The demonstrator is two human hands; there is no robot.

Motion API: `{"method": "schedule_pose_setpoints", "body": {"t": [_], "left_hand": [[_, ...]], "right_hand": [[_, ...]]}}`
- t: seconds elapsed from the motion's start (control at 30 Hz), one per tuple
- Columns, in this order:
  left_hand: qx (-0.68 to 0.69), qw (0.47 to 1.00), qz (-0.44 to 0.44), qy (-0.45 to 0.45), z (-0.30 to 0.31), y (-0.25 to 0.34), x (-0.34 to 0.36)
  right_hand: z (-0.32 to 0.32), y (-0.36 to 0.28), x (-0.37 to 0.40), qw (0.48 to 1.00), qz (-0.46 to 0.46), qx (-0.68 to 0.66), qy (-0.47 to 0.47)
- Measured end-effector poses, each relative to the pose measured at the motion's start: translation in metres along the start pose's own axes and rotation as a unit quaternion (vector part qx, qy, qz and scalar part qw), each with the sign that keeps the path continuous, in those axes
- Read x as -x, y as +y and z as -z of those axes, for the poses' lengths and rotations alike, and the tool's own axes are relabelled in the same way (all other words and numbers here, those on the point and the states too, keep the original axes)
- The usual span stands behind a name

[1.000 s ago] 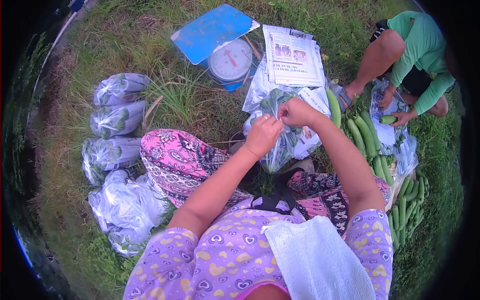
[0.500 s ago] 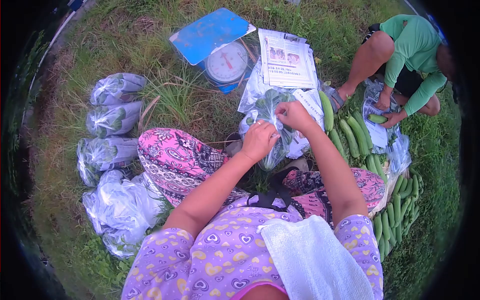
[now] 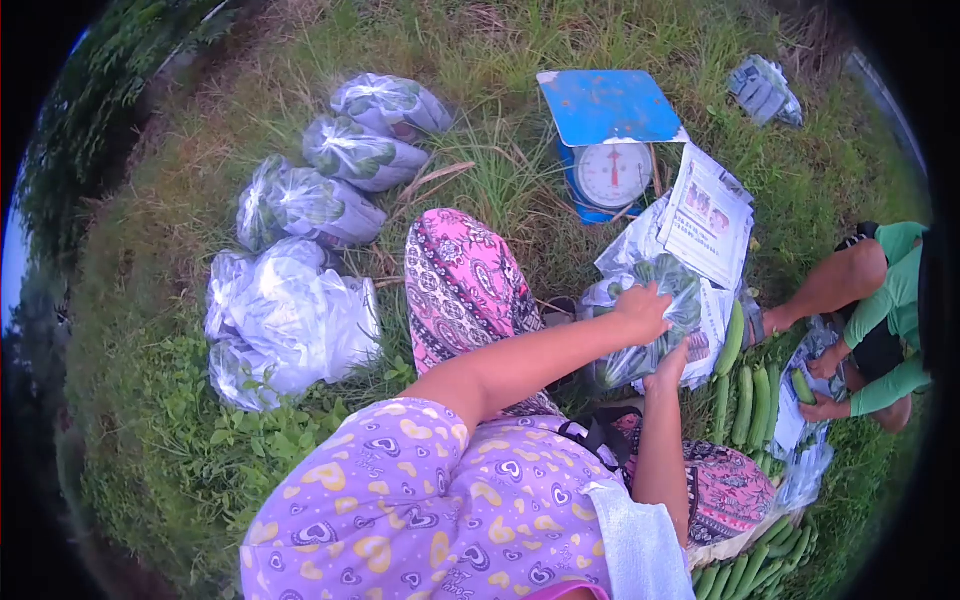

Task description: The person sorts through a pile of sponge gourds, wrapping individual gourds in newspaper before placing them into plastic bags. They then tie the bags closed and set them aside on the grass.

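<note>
A clear plastic bag of green cucumbers (image 3: 625,358) lies before my knees, partly over newspaper sheets. My left hand (image 3: 642,312) grips the top part of this bag, its fingers closed on the plastic. Lower and to the right, my right hand (image 3: 667,368) holds the bag's side, with its fingers partly hidden. Printed newspaper (image 3: 706,220) lies just beyond the bag. Long green cucumbers (image 3: 745,405) lie on the right, close to my right hand.
A blue scale (image 3: 613,175) stands on the grass. Several filled bags (image 3: 365,155) and a pile of plastic bags (image 3: 290,325) lie left. At the right, a person in green sleeves (image 3: 880,310) holds a cucumber. A small bundle (image 3: 766,90) lies far right.
The view has swung left, so the scene sits further right. My hands have moved from pinching the bag's top together to holding its top and side. The bag is turned.
</note>
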State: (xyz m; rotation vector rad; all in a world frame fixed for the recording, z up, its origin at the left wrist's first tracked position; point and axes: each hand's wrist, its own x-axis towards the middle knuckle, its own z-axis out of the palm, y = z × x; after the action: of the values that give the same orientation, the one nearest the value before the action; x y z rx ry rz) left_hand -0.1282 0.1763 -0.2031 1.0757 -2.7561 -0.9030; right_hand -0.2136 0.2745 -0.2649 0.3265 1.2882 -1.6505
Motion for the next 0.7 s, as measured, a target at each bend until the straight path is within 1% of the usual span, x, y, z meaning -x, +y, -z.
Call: {"method": "schedule_pose_setpoints", "body": {"t": [0.03, 0.17, 0.27, 0.3, 0.33, 0.37, 0.43, 0.47, 0.53, 0.57, 0.63, 0.7], "left_hand": [[-0.018, 1.000, -0.002, -0.020, 0.000, 0.000, -0.003], [-0.038, 0.998, 0.016, -0.051, -0.011, -0.002, -0.019], [-0.047, 0.994, 0.046, -0.082, 0.004, 0.009, -0.017], [-0.051, 0.993, 0.060, -0.089, 0.008, 0.012, -0.016], [-0.055, 0.991, 0.072, -0.097, 0.007, 0.013, -0.016], [-0.068, 0.992, 0.075, -0.076, -0.005, 0.009, -0.021], [-0.069, 0.989, 0.091, -0.089, -0.011, 0.009, -0.027], [-0.069, 0.988, 0.097, -0.096, -0.013, 0.009, -0.029], [-0.073, 0.989, 0.076, -0.105, -0.022, 0.007, -0.031], [-0.078, 0.988, 0.071, -0.110, -0.019, 0.010, -0.028], [-0.090, 0.988, 0.062, -0.112, -0.022, 0.012, -0.028], [-0.064, 0.987, 0.059, -0.137, -0.023, 0.007, -0.035]], "right_hand": [[-0.002, 0.001, -0.001, 1.000, 0.001, 0.004, -0.006], [-0.002, -0.005, -0.004, 0.999, -0.012, 0.039, -0.003], [-0.001, -0.007, -0.004, 0.999, -0.025, 0.035, -0.018], [0.013, -0.005, -0.020, 0.997, -0.011, 0.039, -0.069], [0.015, -0.008, -0.018, 0.995, -0.014, 0.055, -0.083], [0.017, -0.011, -0.017, 0.993, -0.016, 0.071, -0.097], [0.030, -0.010, -0.018, 0.989, -0.013, 0.077, -0.128], [0.040, -0.007, -0.019, 0.991, -0.025, 0.065, -0.117], [0.058, 0.000, -0.017, 0.994, -0.049, 0.038, -0.092], [0.067, 0.006, -0.017, 0.993, -0.090, 0.042, -0.068], [0.079, 0.028, -0.016, 0.962, -0.172, 0.211, -0.006], [0.080, 0.058, 0.003, 0.931, -0.216, 0.293, 0.007]]}}
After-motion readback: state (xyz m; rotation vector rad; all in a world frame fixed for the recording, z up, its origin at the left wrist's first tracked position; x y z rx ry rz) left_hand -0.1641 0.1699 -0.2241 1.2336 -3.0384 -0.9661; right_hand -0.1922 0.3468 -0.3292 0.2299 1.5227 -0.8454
